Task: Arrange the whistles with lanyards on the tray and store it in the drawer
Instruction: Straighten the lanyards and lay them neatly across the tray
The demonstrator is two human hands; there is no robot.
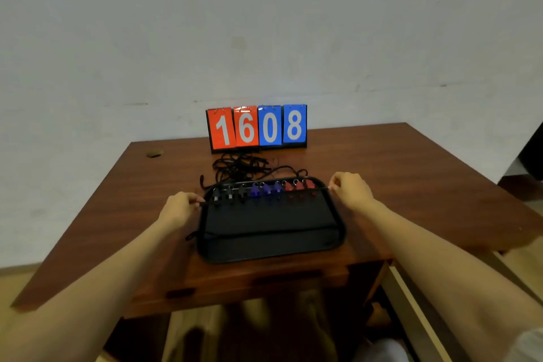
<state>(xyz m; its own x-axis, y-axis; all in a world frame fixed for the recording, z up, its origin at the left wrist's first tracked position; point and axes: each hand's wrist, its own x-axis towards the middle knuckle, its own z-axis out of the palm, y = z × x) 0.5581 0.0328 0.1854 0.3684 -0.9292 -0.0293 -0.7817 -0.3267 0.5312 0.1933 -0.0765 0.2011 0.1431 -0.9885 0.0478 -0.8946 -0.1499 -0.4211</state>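
as hands [179, 209] [349, 191] pinch one lanyard [264, 195], whistles [269, 189] line tray [270, 257].

Three black whistles [229, 194], three blue whistles [267, 189], three red whistles [299, 186]; one black tray [264, 244]; one scoreboard [257, 128] with four number cards; black lanyards [241, 167] tangled, uncountable.

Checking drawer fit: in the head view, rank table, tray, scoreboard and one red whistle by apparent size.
Largest to smallest:
table
tray
scoreboard
red whistle
The scoreboard stands farther back than the tray, so that gap is unsure.
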